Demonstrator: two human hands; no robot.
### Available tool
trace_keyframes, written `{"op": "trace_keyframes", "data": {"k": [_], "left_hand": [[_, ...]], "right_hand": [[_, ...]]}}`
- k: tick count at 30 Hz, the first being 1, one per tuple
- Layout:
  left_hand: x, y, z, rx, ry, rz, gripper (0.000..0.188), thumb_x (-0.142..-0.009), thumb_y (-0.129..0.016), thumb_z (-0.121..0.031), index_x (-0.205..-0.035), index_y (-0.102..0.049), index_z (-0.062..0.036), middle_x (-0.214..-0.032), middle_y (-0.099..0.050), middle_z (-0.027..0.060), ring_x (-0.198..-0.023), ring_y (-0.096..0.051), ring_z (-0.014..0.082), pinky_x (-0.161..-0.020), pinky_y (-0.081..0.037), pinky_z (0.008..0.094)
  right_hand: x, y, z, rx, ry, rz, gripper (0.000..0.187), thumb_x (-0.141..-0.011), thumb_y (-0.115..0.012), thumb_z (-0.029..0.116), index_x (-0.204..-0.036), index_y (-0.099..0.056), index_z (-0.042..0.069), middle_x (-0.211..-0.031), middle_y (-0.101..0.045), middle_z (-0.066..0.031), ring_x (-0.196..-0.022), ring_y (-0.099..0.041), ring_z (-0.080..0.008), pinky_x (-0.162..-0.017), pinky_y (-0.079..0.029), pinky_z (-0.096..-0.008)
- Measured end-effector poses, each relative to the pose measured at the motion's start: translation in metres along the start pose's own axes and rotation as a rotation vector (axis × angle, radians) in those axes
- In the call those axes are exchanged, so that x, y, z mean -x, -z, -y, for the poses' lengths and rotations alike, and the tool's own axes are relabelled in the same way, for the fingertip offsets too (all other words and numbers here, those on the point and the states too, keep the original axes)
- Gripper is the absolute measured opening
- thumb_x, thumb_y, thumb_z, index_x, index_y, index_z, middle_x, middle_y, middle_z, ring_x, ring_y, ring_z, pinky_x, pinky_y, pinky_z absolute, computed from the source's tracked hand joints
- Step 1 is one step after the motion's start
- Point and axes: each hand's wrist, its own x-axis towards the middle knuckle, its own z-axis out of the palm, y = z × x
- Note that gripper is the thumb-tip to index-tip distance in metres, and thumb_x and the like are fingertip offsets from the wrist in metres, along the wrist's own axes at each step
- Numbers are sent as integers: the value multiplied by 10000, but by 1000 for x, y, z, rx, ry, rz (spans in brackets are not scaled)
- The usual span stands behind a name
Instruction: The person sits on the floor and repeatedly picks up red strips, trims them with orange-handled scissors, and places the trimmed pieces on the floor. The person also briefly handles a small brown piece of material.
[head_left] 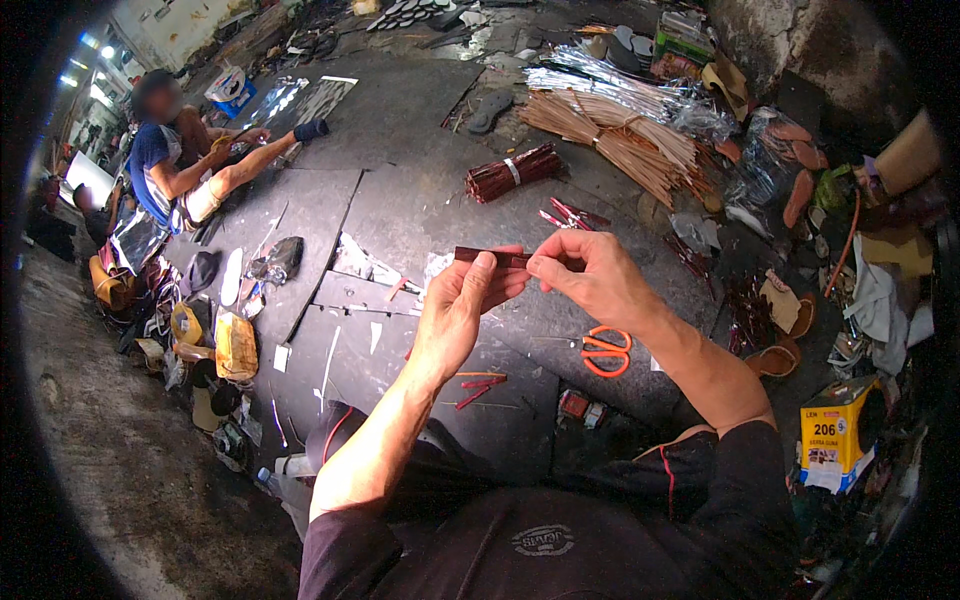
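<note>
Between my two hands, above the dark floor, is a short dark red glossy strip [482, 255]. My left hand [460, 305] is closed on it, thumb on top and fingers beneath. At the strip's right end, my right hand [592, 268] pinches with thumb and forefinger; the exact contact is small. Orange-handled scissors [606, 351] lie on the floor below my right hand. A few cut red strips [482, 388] rest in front of my lap. Beyond my hands are a tied bundle of dark red strips [513, 173] and some loose red strips [570, 214].
Tan strip bundles [610, 135] and silvery strips [590, 82] lie at the far right. A yellow tin can [838, 435] stands to my right. Another person [165, 160] sits on the floor at the far left. A yellow container [236, 345] and scraps are on my left.
</note>
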Motion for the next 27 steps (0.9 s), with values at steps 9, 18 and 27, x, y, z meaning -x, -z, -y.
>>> {"op": "trace_keyframes", "data": {"k": [9,18,27], "left_hand": [[1,-5,6,-87,-48,-63,355,-1009,-571,-232,-1199,-609,65,-1061,-698,137,-992,-670,172,-915,-536,300],[-4,-9,15,-50,-60,-214,288,-964,-651,-171,-1138,-642,57,-960,-719,111,-870,-689,143,-819,-563,279],[-3,-10,19,-14,-71,-209,229,-983,-606,-127,-1126,-617,52,-962,-710,126,-862,-693,158,-819,-570,284]], "right_hand": [[-1,-7,-13,16,30,-45,251,-917,-663,237,-922,-691,-13,-786,-702,-65,-747,-651,-121,-685,-507,-296],[7,4,-5,8,-10,-17,236,-927,-661,227,-925,-687,-8,-775,-698,-49,-741,-647,-105,-666,-496,-288],[5,0,-21,23,17,-38,186,-928,-669,175,-872,-665,-2,-727,-648,-5,-662,-572,-50,-573,-443,-228]]}}
